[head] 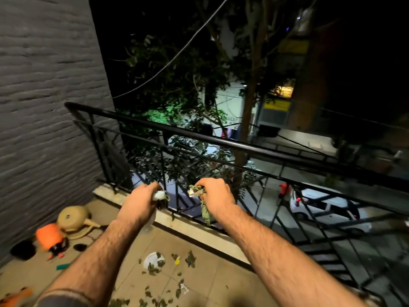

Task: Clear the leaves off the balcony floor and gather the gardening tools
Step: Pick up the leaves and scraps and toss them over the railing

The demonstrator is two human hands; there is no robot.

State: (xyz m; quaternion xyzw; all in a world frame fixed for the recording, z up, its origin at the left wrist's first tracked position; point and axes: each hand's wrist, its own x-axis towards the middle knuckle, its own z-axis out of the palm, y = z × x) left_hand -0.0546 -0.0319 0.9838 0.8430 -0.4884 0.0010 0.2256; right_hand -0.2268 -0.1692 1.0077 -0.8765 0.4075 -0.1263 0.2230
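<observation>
Holding: both arms stretch forward at full reach toward the railing (221,140), backs of the hands up.
Left hand: our left hand (141,200) has its grip clamped on a white scrap with leaves (159,196), fingers curled round it, just inside the railing bars.
Right hand: our right hand (215,196) has its grip clamped on a bunch of leaves (204,209) that hangs down past the wrist, close against the bars.
Floor: more loose leaves (190,259) and a white wrapper (152,259) lie on the balcony floor (210,282) between our forearms, near the raised curb (194,229) under the railing.
Tools: a tan watering can (74,220) and an orange sprayer (49,237) sit at the floor's left edge by the grey wall (44,107).
Room: bare tile shows between the leaves and the tools.
</observation>
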